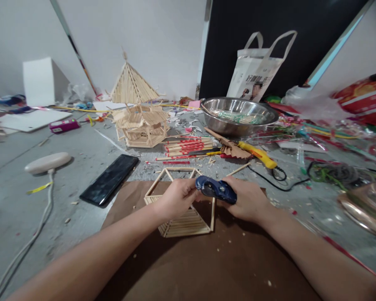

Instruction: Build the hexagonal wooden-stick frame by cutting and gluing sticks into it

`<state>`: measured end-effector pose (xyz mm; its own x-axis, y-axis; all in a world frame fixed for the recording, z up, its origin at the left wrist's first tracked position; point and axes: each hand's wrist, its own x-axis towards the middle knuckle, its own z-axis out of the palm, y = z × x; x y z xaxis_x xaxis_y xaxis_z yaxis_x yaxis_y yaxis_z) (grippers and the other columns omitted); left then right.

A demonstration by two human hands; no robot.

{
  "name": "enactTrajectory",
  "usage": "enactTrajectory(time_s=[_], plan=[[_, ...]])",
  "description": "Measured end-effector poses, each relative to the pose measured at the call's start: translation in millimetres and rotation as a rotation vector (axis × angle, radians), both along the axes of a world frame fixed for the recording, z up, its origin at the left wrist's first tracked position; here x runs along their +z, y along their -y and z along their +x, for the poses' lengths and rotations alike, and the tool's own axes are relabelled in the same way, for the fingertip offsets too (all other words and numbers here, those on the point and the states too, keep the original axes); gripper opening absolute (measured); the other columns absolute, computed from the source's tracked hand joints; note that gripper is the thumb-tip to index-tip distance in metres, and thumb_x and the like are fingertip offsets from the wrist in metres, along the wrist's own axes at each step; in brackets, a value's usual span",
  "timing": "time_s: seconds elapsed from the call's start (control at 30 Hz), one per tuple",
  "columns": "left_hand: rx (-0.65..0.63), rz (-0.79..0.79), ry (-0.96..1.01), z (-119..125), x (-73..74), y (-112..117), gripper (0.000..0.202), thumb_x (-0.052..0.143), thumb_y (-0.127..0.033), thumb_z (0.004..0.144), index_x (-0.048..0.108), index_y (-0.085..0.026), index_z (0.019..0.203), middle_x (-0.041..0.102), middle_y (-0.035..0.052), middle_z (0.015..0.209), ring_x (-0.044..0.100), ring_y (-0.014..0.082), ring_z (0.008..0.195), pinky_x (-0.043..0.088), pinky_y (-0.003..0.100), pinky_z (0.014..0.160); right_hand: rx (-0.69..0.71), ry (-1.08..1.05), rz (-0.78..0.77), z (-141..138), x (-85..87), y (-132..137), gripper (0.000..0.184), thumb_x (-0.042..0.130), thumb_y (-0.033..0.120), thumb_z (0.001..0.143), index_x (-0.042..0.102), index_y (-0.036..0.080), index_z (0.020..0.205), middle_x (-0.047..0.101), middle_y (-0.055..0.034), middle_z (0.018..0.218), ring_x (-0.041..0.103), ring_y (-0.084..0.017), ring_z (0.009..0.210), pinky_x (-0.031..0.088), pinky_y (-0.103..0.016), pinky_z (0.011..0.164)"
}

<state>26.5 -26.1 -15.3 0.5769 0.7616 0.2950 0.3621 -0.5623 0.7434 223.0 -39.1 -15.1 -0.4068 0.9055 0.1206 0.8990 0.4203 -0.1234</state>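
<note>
My right hand point(249, 198) is wrapped round a blue hand cutter point(217, 189) with a screw at its pivot. Close to the cutter's left end, the fingers of my left hand point(179, 195) are pinched together; what they hold is hidden. Beneath both hands lies a six-sided frame of thin wooden sticks point(184, 223), partly filled with rows of sticks on its near side. Behind my right hand a loose wooden stick point(240, 169) slants up to the right; whether it is held cannot be told.
Brown paper point(188, 267) lies under the frame. Around it are a black phone point(109, 179), a stick-built pagoda model point(141, 129), red-marked sticks point(188, 146), a yellow-handled tool point(258, 154) with a black cord, a steel bowl point(240, 127), and a white cabled device point(48, 163).
</note>
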Motion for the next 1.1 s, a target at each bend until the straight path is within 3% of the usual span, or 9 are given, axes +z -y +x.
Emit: enactTrajectory(time_s=[0.33,0.53,0.77,0.9,1.1], plan=[[0.044,-0.048,-0.024,0.4,0.6,-0.1,0.022,0.037,-0.019,0.076,0.046,-0.013,0.057,0.041,-0.0053,0.048,0.035,0.0035,0.043,0.029,0.014,0.043,-0.095,0.057,0.007,-0.4,-1.7,-1.4,0.024,0.047,0.038,0.065,0.049,0.018,0.078,0.06,-0.0039,0.069,0.057,-0.019,0.063,0.034,-0.026,0.052],[0.082,-0.108,0.029,1.1,1.1,-0.7,0.023,0.038,-0.027,0.078,0.054,-0.013,0.069,0.052,-0.0023,0.056,0.044,0.0054,0.05,0.034,0.015,0.049,-0.219,0.041,0.06,9.3,-1.6,-10.1,0.041,0.049,0.026,0.06,0.045,0.016,0.1,0.059,-0.0081,0.088,0.055,-0.023,0.078,0.036,-0.029,0.062],[0.138,-0.019,0.047,1.7,-6.0,-4.4,0.018,0.042,-0.024,0.075,0.051,-0.012,0.065,0.047,-0.0028,0.056,0.04,0.006,0.052,0.033,0.016,0.049,-0.076,0.059,0.082,6.0,-2.8,-6.2,0.037,0.049,0.035,0.064,0.045,0.018,0.097,0.058,-0.0061,0.085,0.053,-0.02,0.074,0.034,-0.027,0.058],[0.125,-0.028,0.017,1.2,-6.4,-4.4,0.018,0.041,-0.022,0.075,0.05,-0.012,0.063,0.044,-0.0032,0.054,0.038,0.0061,0.052,0.032,0.016,0.049,-0.057,0.041,0.064,-0.3,0.1,-2.2,0.032,0.045,0.042,0.068,0.047,0.019,0.091,0.058,-0.0047,0.08,0.054,-0.019,0.07,0.032,-0.026,0.055],[0.119,-0.037,0.008,-0.2,-7.8,-4.0,0.013,0.041,-0.019,0.073,0.05,-0.012,0.065,0.044,-0.0028,0.056,0.038,0.0068,0.054,0.034,0.018,0.051,-0.058,0.045,0.049,-2.2,1.0,0.8,0.031,0.048,0.039,0.066,0.047,0.021,0.091,0.059,-0.0029,0.08,0.055,-0.02,0.072,0.033,-0.027,0.056]])
